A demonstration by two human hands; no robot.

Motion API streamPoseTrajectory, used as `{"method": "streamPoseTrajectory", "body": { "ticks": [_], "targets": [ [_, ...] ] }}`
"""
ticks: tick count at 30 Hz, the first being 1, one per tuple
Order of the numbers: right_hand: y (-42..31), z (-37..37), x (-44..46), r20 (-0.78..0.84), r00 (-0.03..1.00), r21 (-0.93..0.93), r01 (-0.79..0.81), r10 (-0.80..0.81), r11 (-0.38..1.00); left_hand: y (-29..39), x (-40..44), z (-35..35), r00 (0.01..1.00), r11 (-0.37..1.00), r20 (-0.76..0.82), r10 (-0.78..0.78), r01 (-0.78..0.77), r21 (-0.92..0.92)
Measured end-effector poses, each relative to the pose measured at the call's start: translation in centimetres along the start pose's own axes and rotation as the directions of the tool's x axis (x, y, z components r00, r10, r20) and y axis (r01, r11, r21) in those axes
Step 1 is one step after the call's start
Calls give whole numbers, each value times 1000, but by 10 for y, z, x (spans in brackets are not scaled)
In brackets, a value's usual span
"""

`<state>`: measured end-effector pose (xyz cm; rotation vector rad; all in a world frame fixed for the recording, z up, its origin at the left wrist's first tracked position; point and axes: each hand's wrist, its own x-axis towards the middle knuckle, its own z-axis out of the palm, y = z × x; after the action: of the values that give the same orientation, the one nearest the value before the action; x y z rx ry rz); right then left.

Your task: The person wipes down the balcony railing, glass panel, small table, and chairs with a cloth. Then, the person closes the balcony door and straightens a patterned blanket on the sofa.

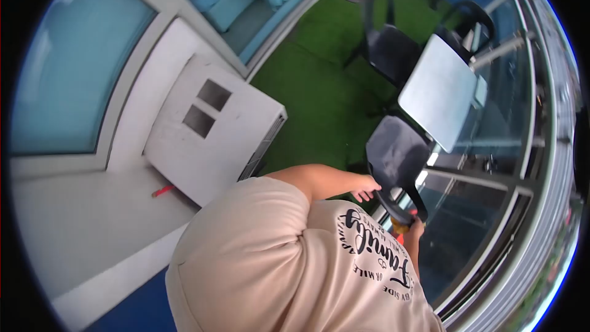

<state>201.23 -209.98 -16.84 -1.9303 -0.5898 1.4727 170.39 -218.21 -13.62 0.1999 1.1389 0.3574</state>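
Note:
A dark chair (398, 147) stands on the green floor, its curved backrest toward me. My left hand (365, 189) is at the left end of the backrest, its fingers a little apart, touching or almost touching the frame. My right hand (417, 227) is closed on the right part of the same backrest. A red and yellow item (399, 229), too small to make out, shows beside my right hand; whether that hand also holds it is unclear. Beyond the chair seat is a white table (440, 92).
Two more dark chairs (393, 49) stand around the table. A white box-like unit (212, 123) with two square openings is at the left, near a red strip (162, 191) on a ledge (110, 227). Glass panels and a metal railing (522, 209) run along the right.

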Motion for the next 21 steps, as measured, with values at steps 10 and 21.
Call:
{"method": "streamPoseTrajectory", "body": {
  "ticks": [10, 21],
  "targets": [
    [-69, 20, 16, 214, 963, -976, 216, -163, -3, 37, -180, -180, 917, 933, -318, 239, -308, -184],
    [-204, 173, 108, -36, 901, -889, 169, -432, 427, 131, -218, -369, 823, 674, -537, 185, -504, -540]
  ]
}}
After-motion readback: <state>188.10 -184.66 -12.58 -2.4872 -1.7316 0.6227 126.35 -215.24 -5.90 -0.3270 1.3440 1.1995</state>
